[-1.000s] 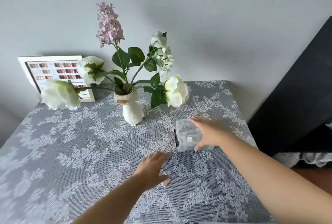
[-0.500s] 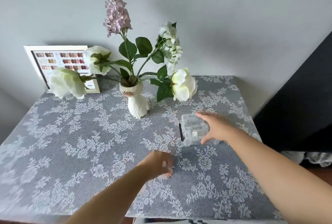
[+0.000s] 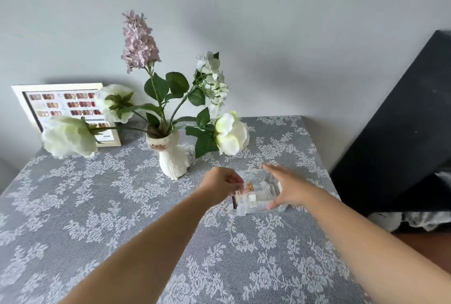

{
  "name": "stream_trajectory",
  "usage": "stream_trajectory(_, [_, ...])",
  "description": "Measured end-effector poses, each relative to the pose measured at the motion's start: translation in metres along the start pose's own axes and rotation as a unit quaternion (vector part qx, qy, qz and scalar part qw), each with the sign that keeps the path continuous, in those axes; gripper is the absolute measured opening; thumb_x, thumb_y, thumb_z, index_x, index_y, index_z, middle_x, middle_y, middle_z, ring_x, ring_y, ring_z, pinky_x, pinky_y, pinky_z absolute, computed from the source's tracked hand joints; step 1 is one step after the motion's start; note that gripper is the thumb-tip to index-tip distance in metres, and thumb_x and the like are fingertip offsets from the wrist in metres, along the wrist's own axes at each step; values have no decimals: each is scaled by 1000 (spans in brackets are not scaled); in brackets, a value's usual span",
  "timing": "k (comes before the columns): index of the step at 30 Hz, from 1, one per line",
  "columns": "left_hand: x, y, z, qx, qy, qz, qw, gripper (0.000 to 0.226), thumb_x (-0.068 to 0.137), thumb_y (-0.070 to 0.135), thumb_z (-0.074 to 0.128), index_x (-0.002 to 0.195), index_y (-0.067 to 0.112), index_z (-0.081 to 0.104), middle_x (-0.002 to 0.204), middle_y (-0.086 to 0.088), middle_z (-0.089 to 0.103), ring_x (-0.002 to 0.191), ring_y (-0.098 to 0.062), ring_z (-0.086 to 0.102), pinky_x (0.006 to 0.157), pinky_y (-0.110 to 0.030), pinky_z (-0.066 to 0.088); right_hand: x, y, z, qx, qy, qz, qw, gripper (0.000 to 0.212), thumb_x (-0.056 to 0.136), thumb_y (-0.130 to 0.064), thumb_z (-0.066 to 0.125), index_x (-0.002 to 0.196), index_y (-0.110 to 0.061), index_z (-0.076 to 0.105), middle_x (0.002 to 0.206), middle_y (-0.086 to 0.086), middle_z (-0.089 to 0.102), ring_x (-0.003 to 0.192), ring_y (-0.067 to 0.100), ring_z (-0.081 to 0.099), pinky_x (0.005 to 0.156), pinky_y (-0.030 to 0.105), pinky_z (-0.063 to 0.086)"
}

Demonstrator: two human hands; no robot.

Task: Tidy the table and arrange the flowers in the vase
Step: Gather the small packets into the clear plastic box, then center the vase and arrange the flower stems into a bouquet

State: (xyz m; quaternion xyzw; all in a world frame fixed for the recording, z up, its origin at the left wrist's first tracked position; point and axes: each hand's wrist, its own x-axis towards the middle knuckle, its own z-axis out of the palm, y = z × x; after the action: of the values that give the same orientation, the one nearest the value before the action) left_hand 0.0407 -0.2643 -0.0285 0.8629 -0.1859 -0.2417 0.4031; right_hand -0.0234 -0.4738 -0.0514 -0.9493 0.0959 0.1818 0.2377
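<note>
Left hand: your left hand (image 3: 223,183) sits just left of frame centre, forearm running up from the lower left. Fingers are curled in, tips pinched on a small orange-and-white item (image 3: 247,187) held over the left rim of the clear box (image 3: 258,197). What the item is, too small to tell.

Right hand: your right hand (image 3: 289,190) comes in from the lower right, palm turned left, fingers spread. It cups the right side of the clear box, thumb low at the front wall, fingers along the far edge. Grip is wide, wrapped on the box, not clenched.

Clear box: on the tablecloth (image 3: 97,206), right of centre, low in front of the vase.

Vase: white cat-face vase (image 3: 172,157) stands upright at centre, well clear of both hands.

Flowers: lilac spray (image 3: 139,40) tall at upper centre; white blooms (image 3: 229,134) droop right and left of the vase; all stems in the vase.

Picture frame: picture frame (image 3: 62,106) leans on the wall, left edge of the frame, partly behind the blooms.
</note>
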Motion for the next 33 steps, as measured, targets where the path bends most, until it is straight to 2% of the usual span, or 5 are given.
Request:
stream_trajectory(6, [24,12,23,91,-16,-5,996,5,81,16,68,86,14,66,86,-1,69,75,-10,64,66,-16,52,-1,9,3,-8,35,-8,999,117,51,-31,84,140,-43,9,147,-11,25,123,18,37,83,27,37])
stream_trajectory(14, [23,4,28,128,11,14,992,15,79,15,71,94,15,68,87,4,64,73,-6,56,53,-8,40,-2,9,5,11,41,3,999,116,51,-32,84,140,-41,10,147,-13,25,129,19,31,103,42,28])
stream_trajectory(17, [13,-2,22,110,35,21,993,13,78,14,72,90,17,69,84,4,66,73,-9,61,64,-12,50,-2,8,2,15,28,-3,999,115,51,-36,83,141,-40,10,148,-10,24,130,22,33,104,44,29])
stream_trajectory(24, [-31,-34,-10,35,91,1,995,17,77,18,73,86,29,64,87,10,65,75,0,62,64,-9,49,-8,-29,7,63,142,-74,985,82,61,-47,73,133,-38,34,140,-15,38,115,7,45,91,26,43])
stream_trajectory(33, [-65,-97,-77,-18,165,-69,984,18,76,22,75,87,31,63,87,11,65,77,-4,63,66,-19,51,17,-117,61,178,71,-106,976,75,64,-53,71,131,-36,41,135,-3,49,106,4,46,89,22,39])
